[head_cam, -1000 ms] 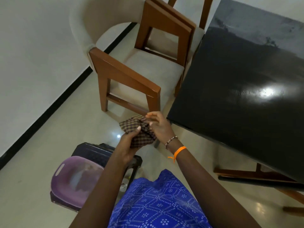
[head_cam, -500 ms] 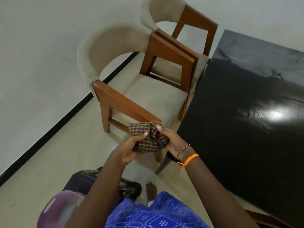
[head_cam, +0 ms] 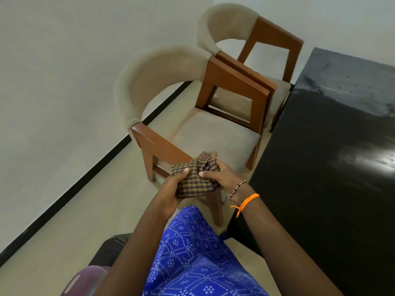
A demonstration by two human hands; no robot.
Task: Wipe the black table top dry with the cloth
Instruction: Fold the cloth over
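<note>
A brown and yellow checked cloth [head_cam: 195, 178] is bunched between both hands, in front of my body and left of the table. My left hand [head_cam: 171, 192] grips it from below with the thumb on top. My right hand [head_cam: 223, 178], with a bead bracelet and an orange thread at the wrist, holds its right side. The glossy black table top [head_cam: 327, 159] fills the right of the view; a bright reflection and pale smears show on its far part. Neither hand touches the table.
Two wooden armchairs with beige cushions, the nearer chair [head_cam: 198, 129] and the farther chair [head_cam: 256, 39], stand left of the table against a white wall. A purple lid [head_cam: 85, 280] on a dark stool [head_cam: 111, 251] sits at bottom left. Beige floor lies between.
The view has tilted up and shifted toward the chairs and table. Both hands keep hold of the cloth and have reworked it into a tighter bundle.
</note>
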